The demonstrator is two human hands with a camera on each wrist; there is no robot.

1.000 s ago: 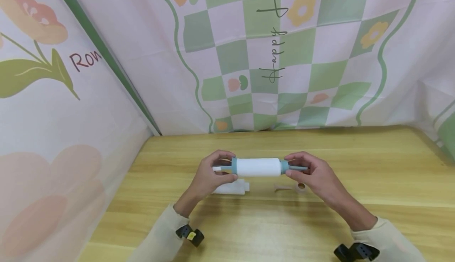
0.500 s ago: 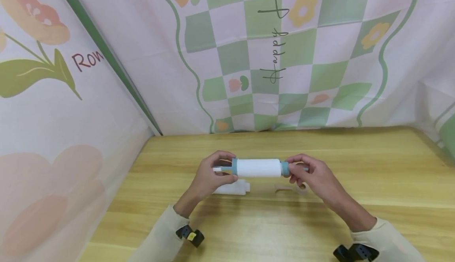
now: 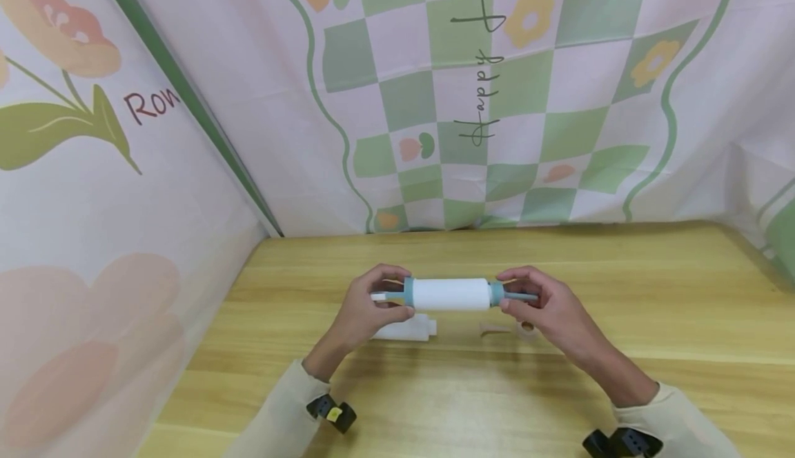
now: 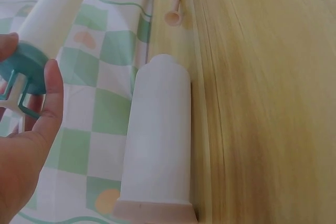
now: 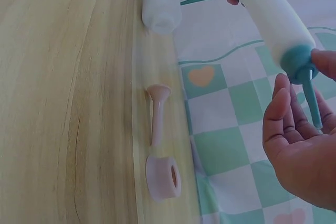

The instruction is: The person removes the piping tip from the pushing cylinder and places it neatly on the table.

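Observation:
A white plastic cylinder bottle [image 3: 451,294] with teal ends is held level above the table. My left hand [image 3: 366,303] grips its wide teal base, thumb below and fingers above in the head view. From that base sticks a teal frame with a white piece [image 4: 18,95]. At the other end, my right hand [image 3: 549,303] pinches the teal nozzle collar [image 5: 297,62] between thumb and fingers. A thin teal nozzle [image 5: 312,100] points into the right palm. Whether the collar is fully seated, I cannot tell.
Below the left hand, a second white bottle [image 4: 157,135] with a pale pink base [image 4: 155,211] lies on the wooden table [image 3: 472,389]. A pale pink nozzle [image 5: 157,114] and pink ring cap [image 5: 163,178] lie farther right. A patterned curtain [image 3: 459,99] hangs behind the table.
My right fingers and thumb shifted round the collar, covering the nozzle half a second ago, then moved back so it shows again. The left hand and bottle stay nearly still.

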